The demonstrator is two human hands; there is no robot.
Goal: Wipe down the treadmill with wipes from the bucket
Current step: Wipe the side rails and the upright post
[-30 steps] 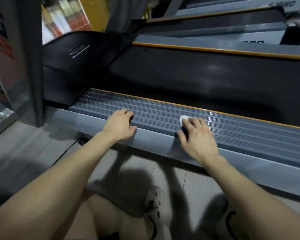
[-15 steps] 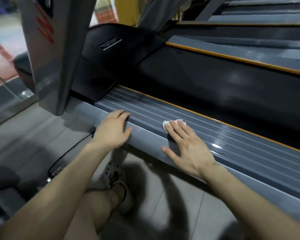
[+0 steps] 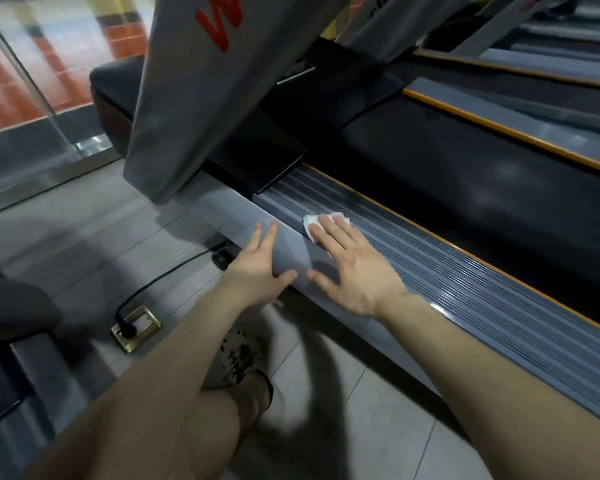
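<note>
At the far left a glass wall (image 3: 32, 109) meets the tiled floor (image 3: 94, 230); lower down, a black cable (image 3: 160, 275) runs into a brass floor socket (image 3: 136, 328); above it the grey upright post (image 3: 194, 98) of the treadmill carries red letters. Next comes the left hand (image 3: 258, 268); it is open and flat, fingers straight, and it holds nothing; it lies against the smooth grey side frame (image 3: 291, 244), though I cannot tell how firmly it touches. Just beside it is the right hand (image 3: 354, 271), also spread flat; its fingertips press a small white wipe (image 3: 321, 221) down on the ribbed side rail (image 3: 465, 289), near the front end of this rail, close to the black motor cover (image 3: 264, 161). To the right lies the black belt (image 3: 447, 174), and beyond it the far rail (image 3: 499, 112) with its orange edge.

The bucket is not in view. I judge the task is in the middle; the near rail looks shiny in places, so it seems partly wiped; the short front piece of this rail, the belt, the far rail and the upper parts probably still wait.
</note>
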